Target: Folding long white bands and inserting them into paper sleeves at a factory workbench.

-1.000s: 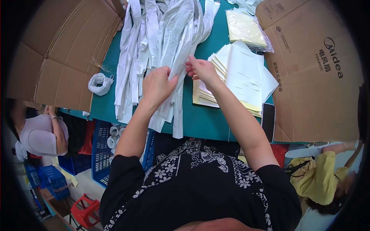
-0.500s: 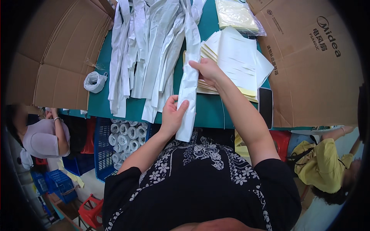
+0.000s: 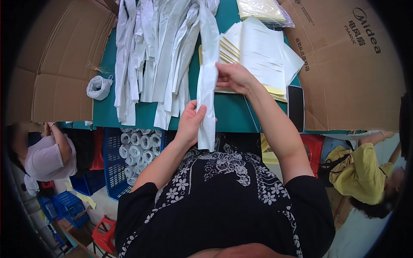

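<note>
A long white plastic-like strip (image 3: 208, 81) hangs over the table's near edge, its lower end close to my shirt. My left hand (image 3: 192, 122) grips it low down, thumb on top and fingers behind. Higher up, my right hand (image 3: 235, 77) pinches the strip's right edge between thumb and fingers. To the left lie several similar white strips (image 3: 161, 56), side by side and overlapping. Right of the held strip is a stack of white and yellow sheets (image 3: 262, 56) with peeling slits. A small white roll (image 3: 99, 87) stands at the far left of the strips.
Cardboard walls stand at left (image 3: 71, 56) and right (image 3: 344, 69) of the green table (image 3: 146, 118). A phone (image 3: 295, 107) lies by the sheets, a bagged yellow pack (image 3: 261, 10) behind. Below left, a blue crate (image 3: 112, 163) holds several white rolls. Two people sit either side.
The whole view has shifted slightly, so the table sits higher. Both hands stay on the strip; my right hand's fingers have moved to its edge, the thumb no longer lying across it.
</note>
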Tool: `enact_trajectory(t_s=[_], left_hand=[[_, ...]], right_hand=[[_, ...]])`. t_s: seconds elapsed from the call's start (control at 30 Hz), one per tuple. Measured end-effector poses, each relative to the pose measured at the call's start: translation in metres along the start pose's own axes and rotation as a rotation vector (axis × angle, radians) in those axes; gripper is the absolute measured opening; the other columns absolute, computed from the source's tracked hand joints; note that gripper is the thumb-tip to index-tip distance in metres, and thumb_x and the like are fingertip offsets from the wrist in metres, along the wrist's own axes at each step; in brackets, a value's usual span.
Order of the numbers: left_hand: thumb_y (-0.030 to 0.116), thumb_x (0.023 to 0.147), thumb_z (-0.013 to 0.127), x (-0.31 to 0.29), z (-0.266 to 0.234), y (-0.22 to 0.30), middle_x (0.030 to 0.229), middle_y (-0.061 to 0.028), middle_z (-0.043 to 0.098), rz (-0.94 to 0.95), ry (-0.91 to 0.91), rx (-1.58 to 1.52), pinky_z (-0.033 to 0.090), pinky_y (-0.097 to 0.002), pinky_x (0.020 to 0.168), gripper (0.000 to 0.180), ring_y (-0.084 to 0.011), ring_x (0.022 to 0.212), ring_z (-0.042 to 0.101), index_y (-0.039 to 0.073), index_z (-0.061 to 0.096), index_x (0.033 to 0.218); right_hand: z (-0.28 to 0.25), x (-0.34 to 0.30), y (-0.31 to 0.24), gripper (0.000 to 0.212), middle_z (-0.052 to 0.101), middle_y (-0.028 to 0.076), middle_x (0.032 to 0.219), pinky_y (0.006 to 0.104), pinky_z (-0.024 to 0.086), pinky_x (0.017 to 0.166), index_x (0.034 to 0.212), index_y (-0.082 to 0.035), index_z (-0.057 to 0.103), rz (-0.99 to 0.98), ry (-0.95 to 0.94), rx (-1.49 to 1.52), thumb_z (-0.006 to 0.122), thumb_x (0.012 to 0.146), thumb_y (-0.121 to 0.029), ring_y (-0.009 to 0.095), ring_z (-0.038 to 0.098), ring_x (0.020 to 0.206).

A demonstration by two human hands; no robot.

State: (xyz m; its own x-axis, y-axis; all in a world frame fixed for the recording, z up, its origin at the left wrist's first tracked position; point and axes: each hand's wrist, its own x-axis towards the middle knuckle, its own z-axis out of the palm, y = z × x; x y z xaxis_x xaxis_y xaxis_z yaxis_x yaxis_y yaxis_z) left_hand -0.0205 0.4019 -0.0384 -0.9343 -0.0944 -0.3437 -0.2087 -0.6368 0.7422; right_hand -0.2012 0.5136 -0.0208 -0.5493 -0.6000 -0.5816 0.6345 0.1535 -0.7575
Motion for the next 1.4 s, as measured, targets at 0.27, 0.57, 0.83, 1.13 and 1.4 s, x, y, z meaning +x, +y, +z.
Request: enact_trajectory(t_s=[0.27, 0.57, 0.83, 1.13, 1.4], left_hand=[[0.023, 0.095, 0.043, -0.008, -0.003, -0.004, 0.082, -0.0048, 0.052, -0.368, -0.301, -0.468, 0.046, -0.0260, 0.054, 0.027, -0.0166, 0.064, 0.054, 0.007, 0.042, 0.117], [0.010, 0.075, 0.062, -0.018, -0.010, 0.055, 0.125, -0.0043, 0.049, 1.360, -0.213, 1.762, 0.040, -0.0345, 0.095, 0.031, -0.0254, 0.114, 0.049, 0.009, 0.061, 0.106], [0.009, 0.079, 0.055, -0.026, -0.013, 0.064, 0.105, -0.0075, 0.064, 1.383, -0.647, 1.653, 0.046, -0.0371, 0.091, 0.023, -0.0241, 0.103, 0.061, 0.008, 0.065, 0.100], [0.009, 0.076, 0.060, -0.014, -0.017, 0.052, 0.108, -0.0043, 0.063, 1.319, -0.362, 1.701, 0.041, -0.0401, 0.097, 0.026, -0.0229, 0.106, 0.058, 0.012, 0.065, 0.101], [0.011, 0.077, 0.056, 0.048, -0.013, 0.082, 0.109, -0.0043, 0.061, 1.642, -0.619, 1.788, 0.043, -0.0381, 0.096, 0.027, -0.0204, 0.105, 0.058, 0.009, 0.062, 0.103]], right_hand=[[0.012, 0.004, 0.024, 0.020, 0.063, 0.001, 0.079, 0.0259, 0.053, 0.058, 0.094, -0.006, 0.060, -0.174, -0.120, 0.316, 0.060, 0.087, -0.025, 0.010, 0.062, 0.066], [0.015, 0.002, 0.012, 0.016, 0.064, 0.004, 0.082, 0.0263, 0.051, 0.065, 0.092, -0.004, 0.060, -0.129, 0.028, 0.134, 0.064, 0.083, -0.017, 0.012, 0.062, 0.072], [0.023, 0.024, 0.016, 0.017, 0.065, 0.005, 0.088, 0.0300, 0.053, 0.070, 0.100, -0.006, 0.058, -0.094, -0.135, 0.458, 0.060, 0.086, -0.016, 0.015, 0.062, 0.076], [0.045, 0.014, 0.018, 0.021, 0.063, 0.006, 0.084, 0.0315, 0.052, 0.065, 0.099, -0.004, 0.059, -0.021, -0.061, 0.385, 0.052, 0.092, -0.022, 0.017, 0.061, 0.073], [0.052, 0.005, 0.021, 0.024, 0.061, 0.012, 0.087, 0.0334, 0.053, 0.062, 0.099, 0.001, 0.055, -0.027, -0.023, 0.370, 0.048, 0.093, -0.021, 0.021, 0.061, 0.074]])
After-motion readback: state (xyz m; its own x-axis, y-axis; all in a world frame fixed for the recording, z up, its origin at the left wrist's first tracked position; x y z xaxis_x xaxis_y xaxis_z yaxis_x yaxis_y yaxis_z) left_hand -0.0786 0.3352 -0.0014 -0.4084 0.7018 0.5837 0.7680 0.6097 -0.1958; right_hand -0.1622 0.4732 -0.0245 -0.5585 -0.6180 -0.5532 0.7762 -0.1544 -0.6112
